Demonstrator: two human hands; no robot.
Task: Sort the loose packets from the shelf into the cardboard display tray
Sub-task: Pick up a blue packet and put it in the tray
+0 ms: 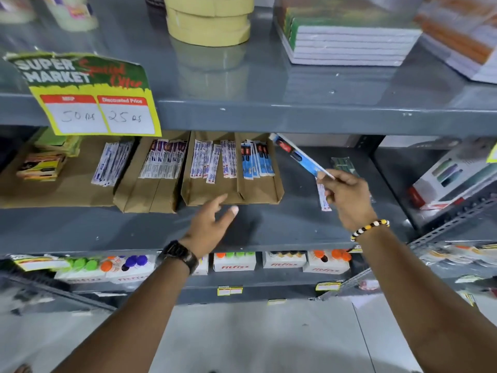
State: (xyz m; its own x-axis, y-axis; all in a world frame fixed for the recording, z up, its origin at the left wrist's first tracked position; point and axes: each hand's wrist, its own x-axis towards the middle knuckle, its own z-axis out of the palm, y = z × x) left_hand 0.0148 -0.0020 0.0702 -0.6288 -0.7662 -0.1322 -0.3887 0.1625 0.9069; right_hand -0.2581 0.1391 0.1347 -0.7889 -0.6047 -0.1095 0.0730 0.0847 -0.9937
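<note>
A brown cardboard display tray (258,192) lies on the grey middle shelf, with white packets in its left slot and blue packets (256,162) in its right slot. My right hand (347,195) pinches a long blue packet (295,154) by its lower end, holding it in the air just right of the tray. A white packet (324,199) lies loose on the shelf under that hand, and a dark green packet (343,164) lies behind it. My left hand (212,227) hovers with fingers spread at the tray's front edge, holding nothing.
Two more cardboard trays (150,195) with packets stand to the left. A yellow price sign (96,114) hangs from the upper shelf's edge (295,117). Tape rolls (209,20) and notebooks (349,41) sit above; boxed goods (451,176) stand at the right.
</note>
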